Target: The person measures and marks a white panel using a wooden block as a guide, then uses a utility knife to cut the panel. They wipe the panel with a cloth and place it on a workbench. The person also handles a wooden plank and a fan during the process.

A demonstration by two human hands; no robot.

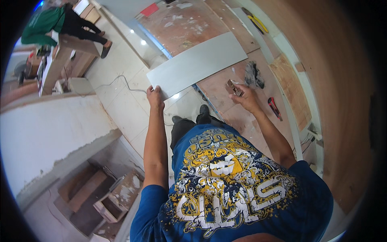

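A long pale grey-white board (197, 60) lies across the worn brown bench top (231, 111), its left end sticking out over the bench edge. My left hand (155, 98) grips the near left corner of that board, fingers closed on it. Held up in my right hand (249, 100) is a small brown block-like tool (233, 87) with metal-looking parts; its exact kind is unclear. It is pinched between thumb and fingers, apart from the board's near edge. Close by on the bench are a crumpled grey rag (254, 75) and a red-and-black utility knife (275, 109).
Yellow-handled pliers (257, 22) rest at the far right beside a wooden wall. A plywood piece (291, 90) lies along the right ledge. On the tiled floor (117, 101) runs a thin grey cable (127, 84). Another person (45, 27) in green bends over a bench, far left.
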